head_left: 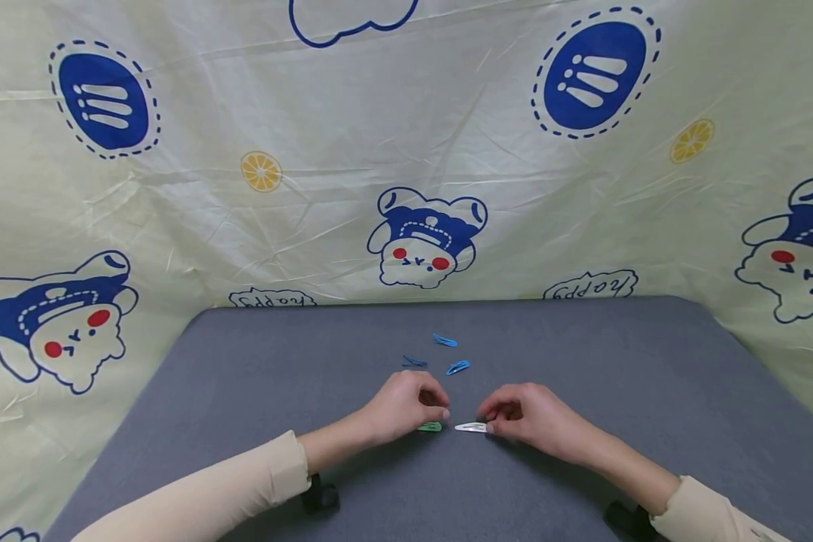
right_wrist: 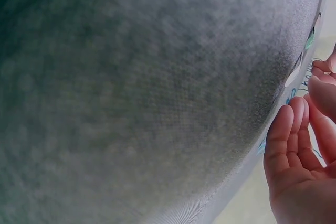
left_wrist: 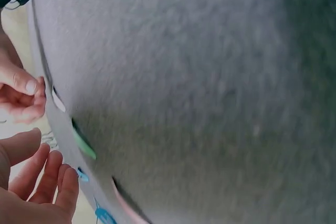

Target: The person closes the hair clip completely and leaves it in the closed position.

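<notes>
at the near edge of the head view, a cream left sleeve [head_left: 203, 493] and right sleeve [head_left: 707, 516] end at the wrists; a black wrist device [head_left: 321, 497] sits under the left wrist. ahead of them, both hands are positioned above the dark grey table [head_left: 278, 354]. the left hand [head_left: 401, 406] is loosely bent, thumb parted from the fingers, with nothing gripped; it partly covers the green snap hair clip [head_left: 430, 427]. a pink hair clip [left_wrist: 128, 204] lies near the green one in the left wrist view. the right hand [head_left: 540, 421] is relaxed, fingers slightly curved; its thumb is at the end of the white snap hair clip [head_left: 470, 427], contact cannot be confirmed. the white clip lies right of the green clip, apart from it. farther out lie three blue clips: a dark blue hair clip [head_left: 415, 362], a bright blue hair clip [head_left: 457, 367] to its right, and the farthest blue hair clip [head_left: 445, 340]. behind the table hangs a pale backdrop cloth [head_left: 339, 233] printed with bears and orange slices.
</notes>
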Available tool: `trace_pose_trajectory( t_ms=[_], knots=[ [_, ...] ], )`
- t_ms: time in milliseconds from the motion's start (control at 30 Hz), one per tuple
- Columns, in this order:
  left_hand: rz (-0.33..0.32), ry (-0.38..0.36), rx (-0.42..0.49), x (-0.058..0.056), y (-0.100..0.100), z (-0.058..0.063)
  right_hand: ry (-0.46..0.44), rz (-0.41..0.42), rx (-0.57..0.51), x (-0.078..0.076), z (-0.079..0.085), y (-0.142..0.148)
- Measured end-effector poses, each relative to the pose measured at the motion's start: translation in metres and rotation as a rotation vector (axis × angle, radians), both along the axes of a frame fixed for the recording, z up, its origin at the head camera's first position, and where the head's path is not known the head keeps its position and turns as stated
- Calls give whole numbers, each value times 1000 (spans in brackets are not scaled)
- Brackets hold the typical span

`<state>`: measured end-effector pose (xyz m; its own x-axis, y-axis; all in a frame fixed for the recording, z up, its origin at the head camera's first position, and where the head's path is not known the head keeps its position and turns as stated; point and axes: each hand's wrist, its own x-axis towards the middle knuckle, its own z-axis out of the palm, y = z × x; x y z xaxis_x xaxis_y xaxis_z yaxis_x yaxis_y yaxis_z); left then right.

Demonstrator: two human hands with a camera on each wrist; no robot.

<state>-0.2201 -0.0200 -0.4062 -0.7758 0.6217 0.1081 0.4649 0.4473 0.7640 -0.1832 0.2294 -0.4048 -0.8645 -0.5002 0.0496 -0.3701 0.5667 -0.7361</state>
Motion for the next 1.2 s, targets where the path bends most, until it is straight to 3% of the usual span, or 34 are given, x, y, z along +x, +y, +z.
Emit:
trace_pose_trajectory(
  t_ms=[267,467,1200],
  knots=[
    [34,24,3,-8,-9,9,40,-24,-5,-3,6,2],
    [77,12,4,-14,-10,10,82,-33,-9,-10,11,0],
    [206,-28,-36,-42,15,-1,152,-25,72,-65,12,-5]
  ],
)
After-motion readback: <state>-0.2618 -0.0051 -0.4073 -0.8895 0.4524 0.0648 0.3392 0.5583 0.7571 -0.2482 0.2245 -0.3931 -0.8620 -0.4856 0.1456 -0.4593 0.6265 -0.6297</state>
